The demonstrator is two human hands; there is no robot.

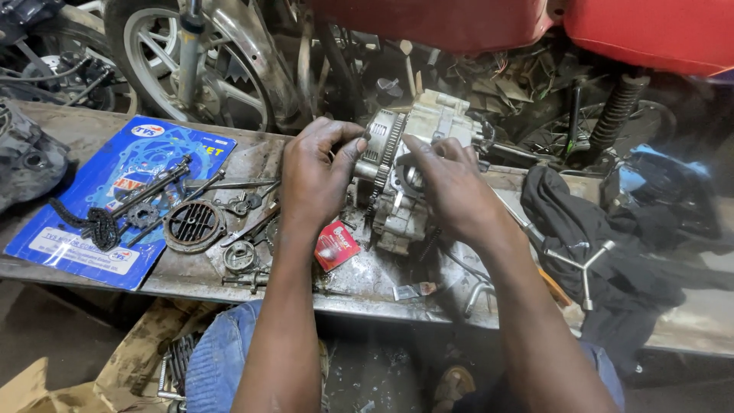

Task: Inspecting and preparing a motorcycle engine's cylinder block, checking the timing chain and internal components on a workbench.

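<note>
Engine [417,168] near bench edge [229,287], both hands' fingers [348,145] pinching its toothed gear [390,153]

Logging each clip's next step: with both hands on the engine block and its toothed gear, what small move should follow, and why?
Probably seat the toothed gear squarely with a slight press and turn. The left hand pinches its rim from the left, the right hand steadies the engine block beside it, and the gear appears tilted rather than flush.

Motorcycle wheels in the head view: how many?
2. One silver spoked alloy wheel stands behind the metal workbench at upper left; a second dark wheel sits behind it at upper right, near the black coil spring. Clutter may hide others.
</note>
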